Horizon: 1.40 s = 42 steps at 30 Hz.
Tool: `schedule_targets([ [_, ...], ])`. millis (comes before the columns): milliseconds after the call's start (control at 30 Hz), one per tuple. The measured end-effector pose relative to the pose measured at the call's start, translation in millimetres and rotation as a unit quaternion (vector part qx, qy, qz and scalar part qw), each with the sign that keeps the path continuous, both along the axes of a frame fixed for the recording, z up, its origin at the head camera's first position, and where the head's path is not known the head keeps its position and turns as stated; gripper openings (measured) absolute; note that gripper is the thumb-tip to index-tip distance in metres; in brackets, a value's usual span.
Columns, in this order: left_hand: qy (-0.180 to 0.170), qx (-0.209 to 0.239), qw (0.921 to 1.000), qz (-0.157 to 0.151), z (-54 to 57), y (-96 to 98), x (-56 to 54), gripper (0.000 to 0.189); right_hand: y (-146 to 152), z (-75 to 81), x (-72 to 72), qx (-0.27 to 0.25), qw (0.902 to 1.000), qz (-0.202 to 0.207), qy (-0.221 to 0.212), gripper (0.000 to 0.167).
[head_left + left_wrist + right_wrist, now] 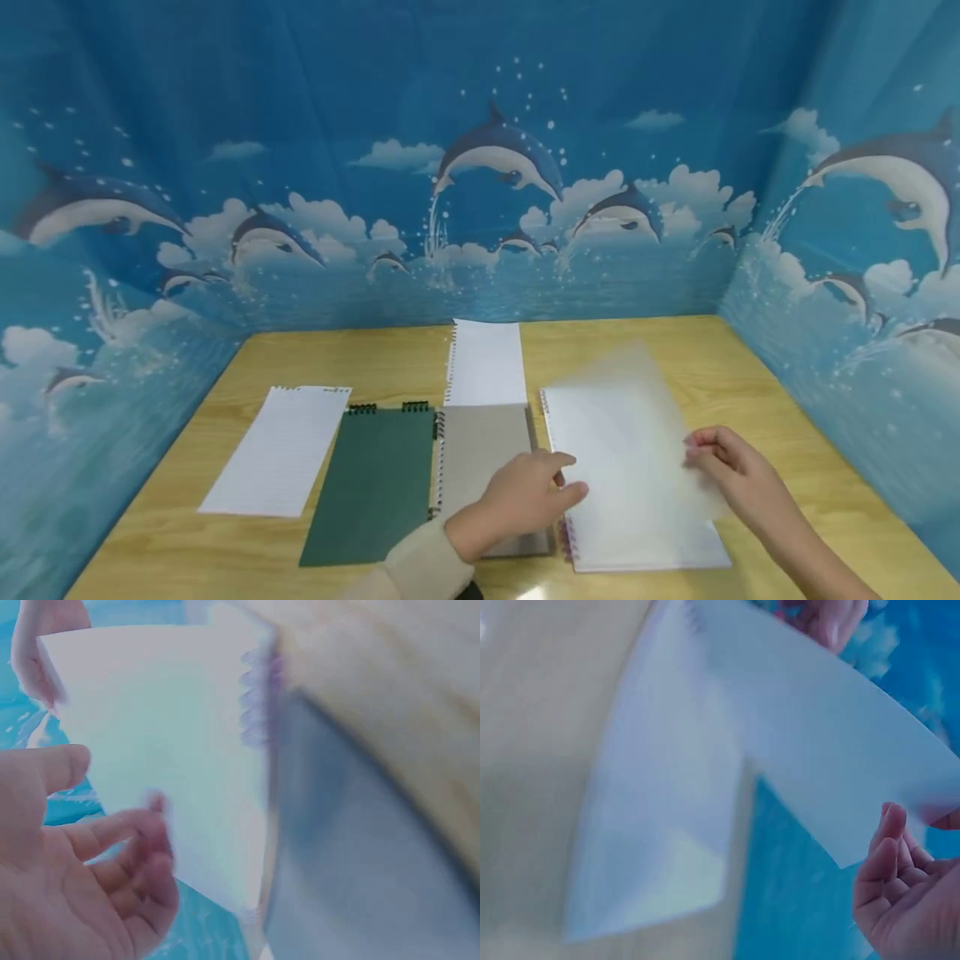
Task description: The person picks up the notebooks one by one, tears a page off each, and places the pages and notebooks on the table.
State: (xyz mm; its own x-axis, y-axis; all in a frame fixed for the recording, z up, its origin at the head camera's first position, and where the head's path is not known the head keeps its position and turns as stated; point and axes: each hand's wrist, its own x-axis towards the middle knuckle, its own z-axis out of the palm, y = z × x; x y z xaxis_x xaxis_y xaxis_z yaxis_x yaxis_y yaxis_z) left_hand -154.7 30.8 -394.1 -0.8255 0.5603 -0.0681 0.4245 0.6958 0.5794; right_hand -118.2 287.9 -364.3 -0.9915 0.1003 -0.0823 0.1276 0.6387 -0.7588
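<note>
A white spiral notebook (592,492) lies at the right of the table, its binding along the left side. One thin sheet (637,400) is raised from it and blurred in the head view. My right hand (738,471) pinches the sheet's right edge between thumb and fingers. Over the notebook's left side hovers my left hand (517,496), thumb and index finger apart. The left wrist view has that left hand (97,862) in front of the sheet (165,712), fingers loosely bent and holding nothing. In the right wrist view the sheet (802,735) slants up from the notebook (645,787).
Left of the white notebook lies a grey-brown spiral notebook (480,450), with a white punched-edge sheet (487,362) beyond it. Beside that are a dark green notebook (371,487) and a lined loose sheet (277,454). A dolphin-print curtain (337,125) surrounds the wooden table (150,525).
</note>
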Motion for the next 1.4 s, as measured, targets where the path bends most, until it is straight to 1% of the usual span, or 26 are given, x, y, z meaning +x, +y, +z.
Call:
schedule_targets([
  [33,-0.020,0.035,0.9992,-0.004,4.3,-2.0,-2.0,0.047,-7,5.5,0.8,-0.014,0.9998,0.010,0.013,0.042],
  [67,-0.042,0.071,0.9966,-0.006,8.3,-3.7,-3.9,0.047,-14,10.1,1.6,-0.023,0.9991,0.020,0.030,0.040],
  [100,-0.063,0.104,0.9926,-0.008,12.8,-5.1,-5.2,0.049,-21,13.7,2.6,-0.033,0.9978,0.031,0.048,0.037],
  [167,-0.085,0.153,0.9846,-0.003,21.4,-6.7,-6.2,0.051,-36,16.5,4.1,-0.046,0.9933,0.056,0.091,0.031],
  [233,-0.100,0.190,0.9767,0.013,29.4,-8.3,-5.1,0.053,-51,15.5,4.7,-0.069,0.9842,0.093,0.134,0.029],
  [267,-0.105,0.205,0.9730,0.021,32.9,-9.7,-4.4,0.055,-58,13.8,4.6,-0.075,0.9780,0.116,0.156,0.028],
  [300,-0.109,0.213,0.9705,0.029,35.9,-11.6,-3.3,0.056,-65,11.4,4.6,-0.079,0.9709,0.142,0.176,0.028],
  [367,-0.112,0.222,0.9676,0.046,40.3,-16.4,-1.9,0.057,-78,5.9,5.0,-0.066,0.9563,0.192,0.210,0.029],
  [400,-0.116,0.222,0.9665,0.055,42.0,-19.6,-1.1,0.059,-84,2.7,5.3,-0.059,0.9474,0.220,0.225,0.029],
  [433,-0.118,0.220,0.9661,0.064,43.3,-23.3,-0.5,0.062,-89,-0.3,5.8,-0.039,0.9393,0.240,0.242,0.029],
  [467,-0.117,0.214,0.9674,0.070,44.6,-27.3,-0.3,0.063,-95,-3.7,6.5,-0.019,0.9321,0.255,0.257,0.030],
  [533,-0.108,0.195,0.9715,0.081,46.2,-35.3,0.0,0.064,-104,-9.1,7.9,0.017,0.9228,0.276,0.269,0.033],
  [600,-0.106,0.179,0.9735,0.094,47.4,-43.9,0.9,0.061,-112,-13.1,8.6,0.039,0.9174,0.292,0.267,0.036],
  [700,-0.096,0.161,0.9765,0.107,48.1,-55.9,0.7,0.051,-117,-16.1,7.4,0.055,0.9172,0.316,0.236,0.039],
  [767,-0.091,0.156,0.9764,0.118,49.3,-64.0,0.4,0.045,-117,-18.1,4.3,0.060,0.9230,0.315,0.213,0.040],
  [800,-0.088,0.153,0.9766,0.123,49.6,-68.0,0.2,0.042,-115,-19.7,1.8,0.061,0.9285,0.305,0.202,0.040],
  [900,-0.086,0.151,0.9761,0.131,49.4,-79.3,-0.4,0.043,-101,-26.8,-11.3,0.086,0.9457,0.249,0.190,0.037],
  [933,-0.089,0.154,0.9751,0.132,49.0,-83.1,-0.1,0.047,-94,-29.4,-17.5,0.100,0.9527,0.222,0.182,0.036],
  [1000,-0.095,0.154,0.9735,0.140,46.6,-89.8,0.7,0.049,-76,-35.2,-32.3,0.141,0.9611,0.168,0.167,0.033],
  [1100,-0.105,0.155,0.9697,0.157,41.9,-98.9,3.4,0.052,-44,-44.2,-56.5,0.202,0.9653,0.099,0.132,0.033],
  [1167,-0.107,0.146,0.9686,0.170,37.7,-104.4,5.4,0.055,-24,-50.5,-69.8,0.226,0.9649,0.070,0.114,0.037],
  [1200,-0.110,0.141,0.9681,0.175,35.2,-107.0,6.3,0.057,-14,-53.6,-75.2,0.236,0.9642,0.064,0.103,0.040],
  [1267,-0.115,0.126,0.9676,0.186,29.6,-112.9,7.7,0.059,0,-58.8,-84.3,0.242,0.9637,0.075,0.083,0.046],
  [1400,-0.113,0.085,0.9693,0.201,14.0,-126.6,10.5,0.064,14,-68.1,-98.8,0.232,0.9646,0.123,0.019,0.058],
])
